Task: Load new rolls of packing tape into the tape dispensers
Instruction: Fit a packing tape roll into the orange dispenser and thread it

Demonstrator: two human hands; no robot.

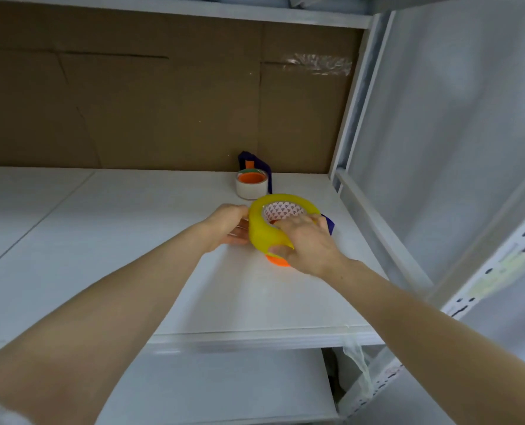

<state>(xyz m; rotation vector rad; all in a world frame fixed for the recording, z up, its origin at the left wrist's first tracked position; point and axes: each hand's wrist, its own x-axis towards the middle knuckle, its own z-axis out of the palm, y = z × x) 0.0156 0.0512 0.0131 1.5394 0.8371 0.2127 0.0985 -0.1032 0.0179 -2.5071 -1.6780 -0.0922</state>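
A yellow tape dispenser (pixel 262 228) sits over the white shelf (pixel 132 240), with a tape roll (pixel 281 210) inside it showing a red-triangle patterned core. My right hand (pixel 308 246) grips the dispenser from the right, thumb under its front edge. My left hand (pixel 230 225) holds its left side. An orange part (pixel 278 260) sticks out below the dispenser. Behind it stands a dark blue dispenser (pixel 259 168) loaded with a clear tape roll (pixel 251 187) on an orange hub.
A brown cardboard sheet (pixel 163 102) backs the shelf. White metal uprights (pixel 356 111) and a perforated post (pixel 500 265) stand at the right. A dark blue piece (pixel 328 223) lies just right of my right hand. A lower shelf (pixel 224 384) shows below.
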